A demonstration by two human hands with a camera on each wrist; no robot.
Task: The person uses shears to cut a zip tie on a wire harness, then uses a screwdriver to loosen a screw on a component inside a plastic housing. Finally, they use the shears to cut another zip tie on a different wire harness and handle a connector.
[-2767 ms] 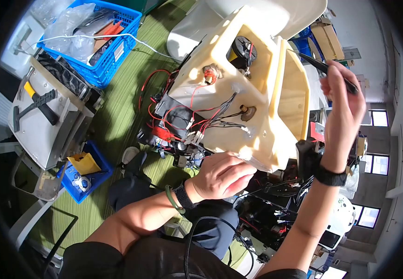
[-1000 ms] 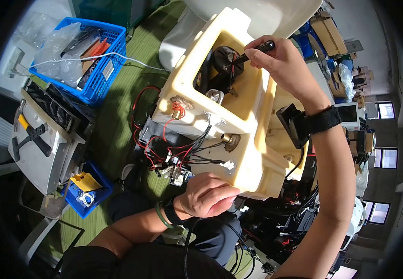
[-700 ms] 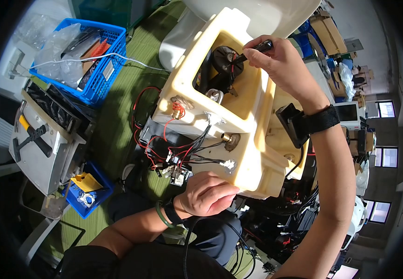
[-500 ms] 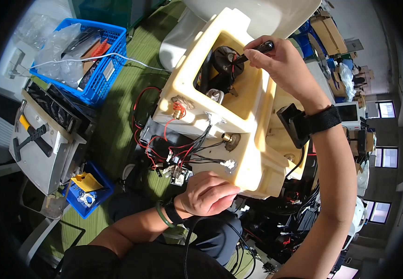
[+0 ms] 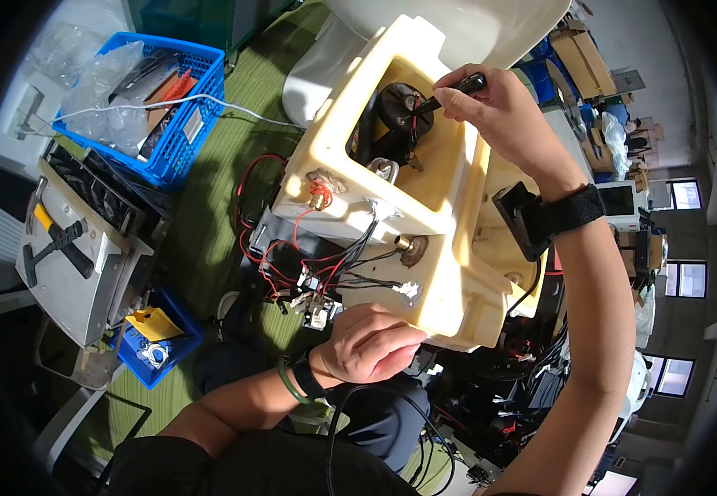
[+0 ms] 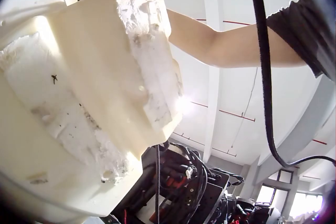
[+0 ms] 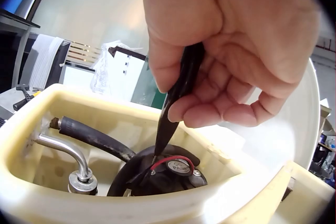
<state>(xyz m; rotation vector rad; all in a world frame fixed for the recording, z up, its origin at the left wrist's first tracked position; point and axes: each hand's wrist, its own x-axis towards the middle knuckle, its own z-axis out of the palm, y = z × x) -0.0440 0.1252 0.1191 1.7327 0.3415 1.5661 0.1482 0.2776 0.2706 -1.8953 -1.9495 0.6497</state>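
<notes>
A cream plastic housing (image 5: 449,248) is propped up in front of me, with a black round motor (image 5: 395,107) inside its open cavity. My right hand (image 5: 478,99) pinches a black pointed tool (image 5: 449,87) whose tip rests on top of the motor (image 7: 168,174). In the right wrist view the tool (image 7: 176,103) runs down from my curled fingers (image 7: 210,113) beside a red wire. My left hand (image 5: 408,341) grips the housing's lower corner. The left wrist view shows the housing's rough underside (image 6: 79,103). Red and black wires (image 5: 309,264) hang from the housing's left face.
A bent metal pipe (image 7: 68,155) and a black hose (image 7: 94,134) sit in the cavity beside the motor. A blue basket (image 5: 168,140), a grey toolbox with a hammer (image 5: 61,240) and a small blue tray (image 5: 156,331) lie left on the green mat (image 5: 209,231). Tangled cables (image 5: 490,405) lie below.
Since 2.8 s ago my right hand has come down from the right and set the tool's tip on the motor. Over the last second both hands have stayed nearly still.
</notes>
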